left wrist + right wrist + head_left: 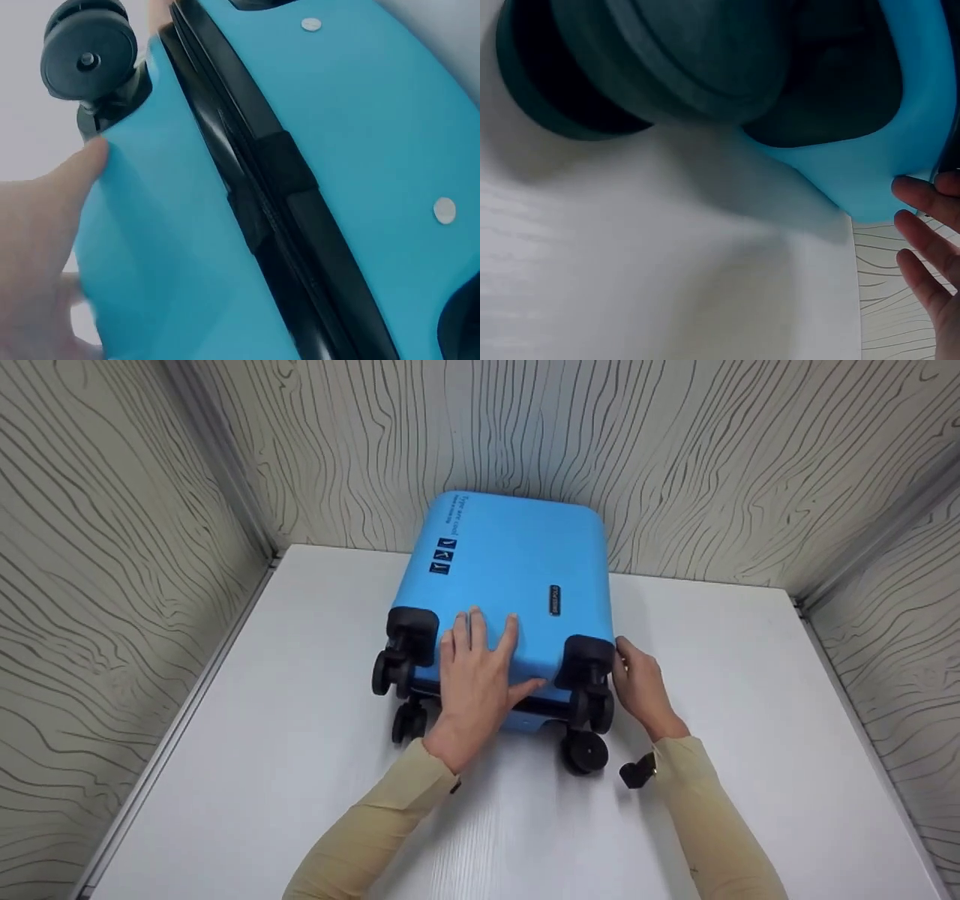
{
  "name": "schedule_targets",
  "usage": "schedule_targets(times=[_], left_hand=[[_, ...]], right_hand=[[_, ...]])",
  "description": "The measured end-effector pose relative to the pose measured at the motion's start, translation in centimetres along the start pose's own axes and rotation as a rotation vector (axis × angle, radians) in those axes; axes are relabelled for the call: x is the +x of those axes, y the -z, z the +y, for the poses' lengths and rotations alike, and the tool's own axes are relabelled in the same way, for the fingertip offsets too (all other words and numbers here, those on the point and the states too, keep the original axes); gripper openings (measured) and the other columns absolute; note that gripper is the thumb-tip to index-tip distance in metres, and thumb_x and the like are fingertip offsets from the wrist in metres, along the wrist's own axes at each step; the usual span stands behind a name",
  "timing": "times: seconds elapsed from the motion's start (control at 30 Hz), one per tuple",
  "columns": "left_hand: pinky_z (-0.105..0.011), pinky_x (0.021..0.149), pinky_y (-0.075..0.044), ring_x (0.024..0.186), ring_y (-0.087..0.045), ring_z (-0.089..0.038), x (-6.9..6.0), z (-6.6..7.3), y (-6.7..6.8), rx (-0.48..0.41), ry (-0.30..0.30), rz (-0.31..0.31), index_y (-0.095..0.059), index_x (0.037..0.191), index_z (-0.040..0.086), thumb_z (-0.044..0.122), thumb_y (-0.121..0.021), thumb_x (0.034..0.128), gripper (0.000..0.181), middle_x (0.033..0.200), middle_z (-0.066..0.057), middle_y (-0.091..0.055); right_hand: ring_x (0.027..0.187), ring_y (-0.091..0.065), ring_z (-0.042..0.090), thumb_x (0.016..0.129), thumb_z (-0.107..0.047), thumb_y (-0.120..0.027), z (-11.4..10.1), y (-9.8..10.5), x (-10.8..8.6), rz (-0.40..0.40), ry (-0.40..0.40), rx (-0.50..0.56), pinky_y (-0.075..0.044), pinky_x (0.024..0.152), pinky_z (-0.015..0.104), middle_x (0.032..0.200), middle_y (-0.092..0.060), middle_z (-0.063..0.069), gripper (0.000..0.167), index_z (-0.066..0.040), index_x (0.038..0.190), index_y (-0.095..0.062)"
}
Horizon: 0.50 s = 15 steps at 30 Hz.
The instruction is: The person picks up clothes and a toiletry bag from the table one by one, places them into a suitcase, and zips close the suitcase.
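Observation:
A blue hard-shell suitcase [517,555] lies flat on the white table, its wheeled end toward me. Black caster wheels [589,750] stick out at its corners. My left hand [476,682] rests on the upper shell near that end, fingers spread and thumb over the edge; in the left wrist view its thumb [90,161] touches the shell beside a wheel [88,56]. At the suitcase's right side is my right hand [643,682], its fingertips at the shell behind the corner wheel. The right wrist view shows its fingers [926,240] apart and fairly straight, at the shell's side.
The white table [750,675] extends on both sides of the suitcase. Patterned wall panels [337,450] enclose the back, left and right. Beyond the suitcase's far end stands the back wall. A black wrist device [637,772] sits by my right sleeve.

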<state>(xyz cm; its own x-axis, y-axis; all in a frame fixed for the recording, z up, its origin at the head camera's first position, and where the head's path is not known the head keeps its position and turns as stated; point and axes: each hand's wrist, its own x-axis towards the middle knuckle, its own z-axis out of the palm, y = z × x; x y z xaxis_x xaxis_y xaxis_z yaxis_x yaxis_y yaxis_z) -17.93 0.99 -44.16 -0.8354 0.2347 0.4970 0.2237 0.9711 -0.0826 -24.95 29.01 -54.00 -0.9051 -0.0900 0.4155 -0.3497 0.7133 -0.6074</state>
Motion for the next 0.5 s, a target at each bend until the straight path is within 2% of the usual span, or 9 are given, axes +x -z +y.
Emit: schedule_targets(times=[0.17, 0.3, 0.5], left_hand=[[-0.043, 0.109, -0.037, 0.124, -0.048, -0.034, 1.3, -1.0, -0.6, -0.065, -0.052, 0.041, -0.057, 0.142, 0.025, 0.089, -0.061, 0.071, 0.095, 0.131, -0.019, -0.052], [-0.044, 0.111, -0.036, 0.127, -0.049, -0.035, 2.1, -1.6, -1.2, -0.125, -0.084, 0.062, -0.059, 0.14, 0.024, 0.088, -0.064, 0.0694, 0.095, 0.131, -0.019, -0.053], [-0.047, 0.108, -0.038, 0.131, -0.046, -0.033, 3.3, -2.5, -1.5, -0.181, -0.09, 0.008, -0.057, 0.143, 0.027, 0.09, -0.066, 0.0638, 0.102, 0.141, -0.014, -0.052]], right_hand=[[0.07, -0.061, 0.026, 0.106, -0.003, -0.05, 0.1, -0.1, 0.4, 0.0, -0.015, 0.005, -0.05, 0.064, 0.043, 0.07, -0.055, 0.008, 0.024, -0.007, 0.082, -0.049], [0.069, -0.06, 0.026, 0.106, -0.004, -0.049, 0.2, -0.1, 0.7, -0.012, -0.024, -0.001, -0.049, 0.062, 0.042, 0.071, -0.056, 0.009, 0.023, -0.006, 0.084, -0.05], [0.065, -0.053, 0.025, 0.107, -0.006, -0.048, 0.2, 0.2, 1.2, -0.048, -0.048, -0.025, -0.043, 0.058, 0.039, 0.07, -0.054, 0.008, 0.023, -0.006, 0.084, -0.05]])
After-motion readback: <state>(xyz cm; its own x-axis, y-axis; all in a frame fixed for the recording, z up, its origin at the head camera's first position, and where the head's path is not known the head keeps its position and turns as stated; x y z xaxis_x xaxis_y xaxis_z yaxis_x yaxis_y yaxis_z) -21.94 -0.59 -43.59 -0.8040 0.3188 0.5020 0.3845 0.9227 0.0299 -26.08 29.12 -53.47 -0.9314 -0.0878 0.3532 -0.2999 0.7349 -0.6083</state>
